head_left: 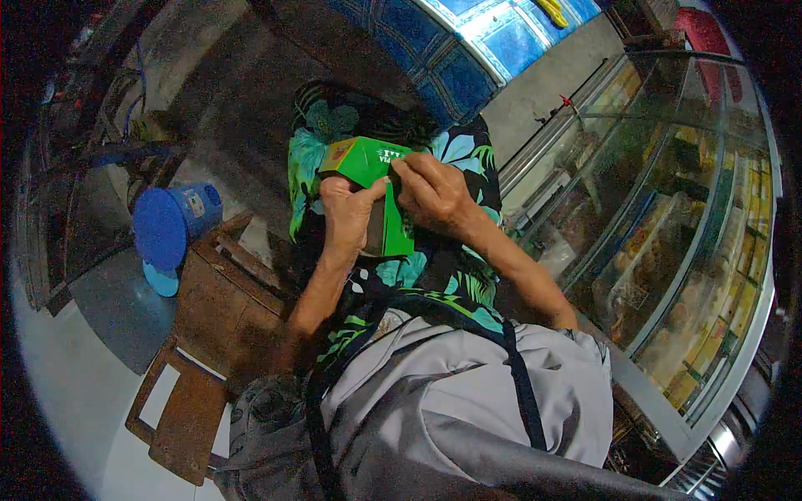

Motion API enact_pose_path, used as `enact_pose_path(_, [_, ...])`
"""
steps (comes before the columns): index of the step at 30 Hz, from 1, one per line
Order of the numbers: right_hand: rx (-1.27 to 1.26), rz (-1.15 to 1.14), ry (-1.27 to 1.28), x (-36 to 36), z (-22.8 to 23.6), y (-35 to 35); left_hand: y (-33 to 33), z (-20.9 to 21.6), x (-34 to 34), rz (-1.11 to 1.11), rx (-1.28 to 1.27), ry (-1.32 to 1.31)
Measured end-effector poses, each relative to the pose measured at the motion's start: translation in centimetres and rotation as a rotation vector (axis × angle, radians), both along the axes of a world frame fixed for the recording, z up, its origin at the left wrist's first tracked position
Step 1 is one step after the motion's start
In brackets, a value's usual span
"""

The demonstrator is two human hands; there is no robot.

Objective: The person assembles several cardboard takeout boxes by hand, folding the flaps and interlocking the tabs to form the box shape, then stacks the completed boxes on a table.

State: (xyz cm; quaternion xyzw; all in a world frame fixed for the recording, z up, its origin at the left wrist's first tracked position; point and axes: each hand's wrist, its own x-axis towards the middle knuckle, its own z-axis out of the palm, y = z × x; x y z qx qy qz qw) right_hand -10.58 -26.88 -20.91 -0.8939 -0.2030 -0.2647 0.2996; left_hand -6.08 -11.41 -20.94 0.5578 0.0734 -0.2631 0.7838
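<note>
Over my lap, on black cloth with green and pale blue leaf print (pixel 311 200), I hold a green cardboard box (pixel 361 171) with a yellow end. My left hand (pixel 344 209) grips its near left side, the thumb lying across the cardboard. At the box's right edge, my right hand (pixel 434 192) has its fingers bent and pinched on a green flap. A long green side panel (pixel 396 225) hangs down between the two hands. The inside of the box is mostly hidden by my hands.
A glass display case (pixel 643 225) with packed goods stands close on my right. To my left are a blue lidded bucket (pixel 171 225) and a brown wooden chair (pixel 209 309). Ahead is a table with a blue checked cover (pixel 468 58).
</note>
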Motion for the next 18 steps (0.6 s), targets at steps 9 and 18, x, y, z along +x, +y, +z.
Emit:
enact_pose_path(9, [-0.106,-0.14,0.149,-0.5,0.9,0.8,-0.1,-1.0,-0.1,-0.006,-0.022,-0.034])
enact_pose_path(18, [-0.151,-0.04,0.17,-0.7,1.2,0.4,0.4,-0.8,0.3,-0.046,-0.088,0.067])
